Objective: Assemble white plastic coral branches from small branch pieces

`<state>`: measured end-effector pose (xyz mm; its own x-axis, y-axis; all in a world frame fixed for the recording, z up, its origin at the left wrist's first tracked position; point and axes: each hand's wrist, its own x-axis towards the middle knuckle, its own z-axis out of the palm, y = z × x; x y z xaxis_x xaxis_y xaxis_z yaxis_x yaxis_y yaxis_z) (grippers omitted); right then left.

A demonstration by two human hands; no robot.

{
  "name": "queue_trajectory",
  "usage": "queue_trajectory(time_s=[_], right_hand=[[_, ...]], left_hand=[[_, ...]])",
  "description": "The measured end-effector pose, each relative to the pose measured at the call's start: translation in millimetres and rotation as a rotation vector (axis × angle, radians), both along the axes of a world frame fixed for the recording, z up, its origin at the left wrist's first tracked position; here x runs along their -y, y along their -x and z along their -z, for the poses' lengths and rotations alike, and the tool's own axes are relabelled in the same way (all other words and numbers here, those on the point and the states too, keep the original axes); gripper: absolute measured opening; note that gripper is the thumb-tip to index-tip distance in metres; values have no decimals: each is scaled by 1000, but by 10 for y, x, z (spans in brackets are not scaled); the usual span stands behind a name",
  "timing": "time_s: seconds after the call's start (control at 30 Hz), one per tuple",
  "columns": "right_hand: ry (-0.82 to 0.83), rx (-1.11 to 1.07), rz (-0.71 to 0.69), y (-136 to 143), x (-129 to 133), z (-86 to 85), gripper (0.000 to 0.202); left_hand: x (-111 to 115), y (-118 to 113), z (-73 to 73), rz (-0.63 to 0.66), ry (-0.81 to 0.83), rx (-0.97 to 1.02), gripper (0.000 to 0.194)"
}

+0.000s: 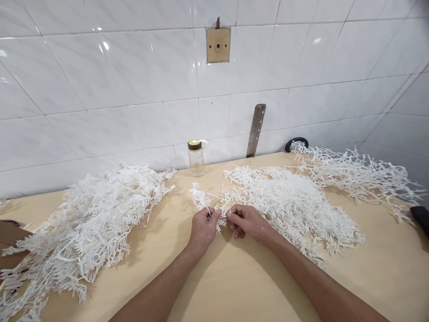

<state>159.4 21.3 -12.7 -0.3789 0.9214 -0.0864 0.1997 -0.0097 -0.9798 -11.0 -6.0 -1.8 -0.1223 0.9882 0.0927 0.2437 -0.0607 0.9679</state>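
My left hand (204, 226) pinches a white branched plastic sprig (200, 197), whose spiky tips stick out above and below the fingers. Close beside it, my right hand (246, 221) has its thumb and forefinger pressed together at the sprig's right side; whatever small piece lies between them is too small to make out. Just to the right of my right hand spreads a heap of loose white spiky pieces (284, 201). A larger pile of white branched sprigs (97, 219) covers the left of the table.
The tan table (254, 286) meets a tiled wall. Along its back edge stand a clear bottle (196, 161) with a dark and yellow lid, a metal ruler (256, 130) leaning on the wall, and a black ring-shaped object (296, 143). Bare white branches (362, 174) lie at the right.
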Motion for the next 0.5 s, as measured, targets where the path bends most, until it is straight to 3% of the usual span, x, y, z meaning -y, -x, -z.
queue_trajectory(time_s=[0.33, 0.5], right_hand=[[-89, 128, 140, 155, 87, 21, 15], [16, 122, 294, 176, 45, 50, 13]], left_hand=[[2, -41, 37, -86, -79, -8, 36], [1, -7, 0, -102, -77, 48, 37]])
